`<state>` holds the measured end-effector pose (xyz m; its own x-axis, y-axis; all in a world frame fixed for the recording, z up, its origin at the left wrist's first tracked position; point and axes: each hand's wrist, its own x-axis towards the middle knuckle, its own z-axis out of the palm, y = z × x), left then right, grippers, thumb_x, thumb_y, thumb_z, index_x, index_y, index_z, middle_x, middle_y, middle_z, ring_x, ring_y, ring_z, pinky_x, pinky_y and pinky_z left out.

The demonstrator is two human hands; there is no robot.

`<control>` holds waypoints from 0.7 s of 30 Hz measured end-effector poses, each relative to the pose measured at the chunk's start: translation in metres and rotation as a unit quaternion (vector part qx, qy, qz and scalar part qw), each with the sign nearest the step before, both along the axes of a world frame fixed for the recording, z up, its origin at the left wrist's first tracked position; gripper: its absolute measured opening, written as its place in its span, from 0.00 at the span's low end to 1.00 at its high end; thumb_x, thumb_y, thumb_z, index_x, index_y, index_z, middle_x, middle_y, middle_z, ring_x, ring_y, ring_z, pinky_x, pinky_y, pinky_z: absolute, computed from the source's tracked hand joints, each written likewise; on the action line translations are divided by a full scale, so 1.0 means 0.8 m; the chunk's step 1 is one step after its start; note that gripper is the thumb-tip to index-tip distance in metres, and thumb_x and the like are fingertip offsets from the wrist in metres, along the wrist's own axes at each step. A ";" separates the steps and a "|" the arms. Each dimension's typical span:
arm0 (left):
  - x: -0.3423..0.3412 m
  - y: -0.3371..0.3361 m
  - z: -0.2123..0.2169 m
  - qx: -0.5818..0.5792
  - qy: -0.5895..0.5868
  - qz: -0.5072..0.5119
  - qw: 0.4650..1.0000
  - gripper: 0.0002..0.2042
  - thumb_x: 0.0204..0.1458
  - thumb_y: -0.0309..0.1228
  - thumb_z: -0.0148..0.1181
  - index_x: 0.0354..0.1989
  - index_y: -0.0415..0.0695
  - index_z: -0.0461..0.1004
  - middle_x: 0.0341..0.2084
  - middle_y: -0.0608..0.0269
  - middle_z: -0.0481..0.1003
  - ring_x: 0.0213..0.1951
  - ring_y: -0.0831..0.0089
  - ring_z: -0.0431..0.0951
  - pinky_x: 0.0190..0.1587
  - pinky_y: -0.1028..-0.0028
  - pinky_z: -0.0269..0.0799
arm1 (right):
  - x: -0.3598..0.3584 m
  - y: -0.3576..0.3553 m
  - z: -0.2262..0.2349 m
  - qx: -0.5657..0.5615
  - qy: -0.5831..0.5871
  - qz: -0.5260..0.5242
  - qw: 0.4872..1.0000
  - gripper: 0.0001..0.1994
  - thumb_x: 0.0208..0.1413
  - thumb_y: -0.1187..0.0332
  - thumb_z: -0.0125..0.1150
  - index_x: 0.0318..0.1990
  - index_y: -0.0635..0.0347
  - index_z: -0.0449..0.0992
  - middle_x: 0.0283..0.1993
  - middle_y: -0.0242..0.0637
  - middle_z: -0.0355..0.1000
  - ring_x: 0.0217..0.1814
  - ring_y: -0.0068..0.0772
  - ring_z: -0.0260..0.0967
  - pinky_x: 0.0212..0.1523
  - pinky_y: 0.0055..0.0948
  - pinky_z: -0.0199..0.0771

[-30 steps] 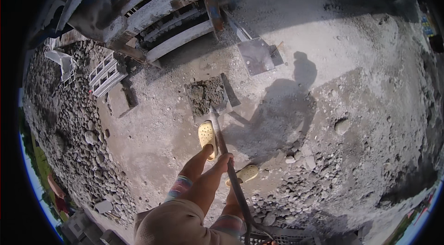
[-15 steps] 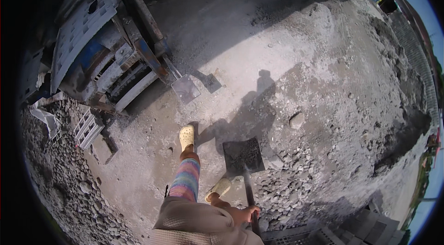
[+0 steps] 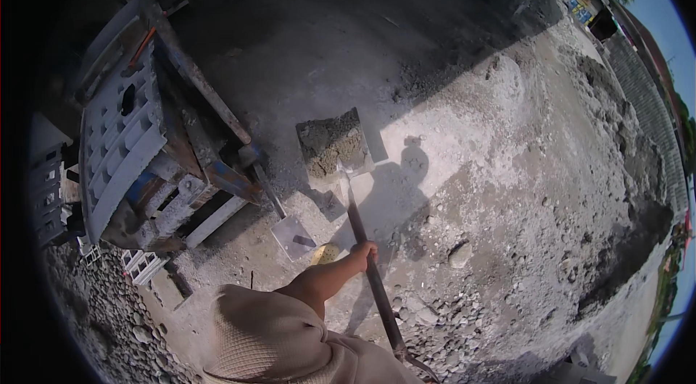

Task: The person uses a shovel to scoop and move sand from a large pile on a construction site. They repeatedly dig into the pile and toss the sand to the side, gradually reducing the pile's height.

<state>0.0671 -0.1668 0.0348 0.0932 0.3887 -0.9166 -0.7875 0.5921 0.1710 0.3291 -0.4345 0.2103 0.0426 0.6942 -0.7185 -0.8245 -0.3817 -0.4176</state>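
Left hand (image 3: 365, 250) wrapped around mid-shaft of shovel (image 3: 362, 239), fingers clamped on handle. Right hand hidden below near handle end at lower frame edge; grip cannot tell. Shovel blade (image 3: 333, 143) raised, loaded with grey wet mix (image 3: 330, 139), held level over concrete ground (image 3: 464, 130), near right edge of block-making machine (image 3: 138, 145). Second flat tool (image 3: 290, 233) lies on ground beside machine.

To do well: keep blade level so load does not spill; keep forward hand firm for leverage; watch footing on loose gravel (image 3: 428, 311).

Grey mortar (image 3: 330, 139), beige sleeve (image 3: 264, 326), yellow shoe (image 3: 326, 253)
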 end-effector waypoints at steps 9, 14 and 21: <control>-0.387 0.302 0.220 0.099 0.284 0.050 0.953 0.08 0.38 0.31 0.52 0.23 0.41 0.62 0.15 0.62 0.64 0.15 0.72 0.67 0.19 0.72 0.66 | -0.317 0.362 0.154 0.079 -0.052 0.119 0.988 0.10 0.41 0.64 0.47 0.19 0.60 0.61 0.13 0.35 0.58 0.14 0.31 0.59 0.17 0.29 0.62; -0.219 0.188 0.045 0.015 0.153 0.069 0.986 0.07 0.36 0.27 0.51 0.24 0.38 0.63 0.11 0.59 0.62 0.13 0.68 0.65 0.16 0.70 0.65 | -0.216 0.274 0.151 0.020 -0.169 0.080 0.982 0.08 0.39 0.66 0.45 0.17 0.60 0.61 0.11 0.35 0.58 0.10 0.30 0.58 0.12 0.25 0.62; 0.052 -0.037 0.032 -0.021 0.068 -0.015 0.997 0.04 0.33 0.22 0.50 0.18 0.40 0.62 0.11 0.60 0.61 0.11 0.70 0.65 0.13 0.73 0.65 | -0.061 0.072 0.180 -0.133 -0.284 -0.014 0.949 0.08 0.38 0.60 0.48 0.18 0.52 0.61 0.13 0.28 0.57 0.14 0.26 0.55 0.17 0.26 0.59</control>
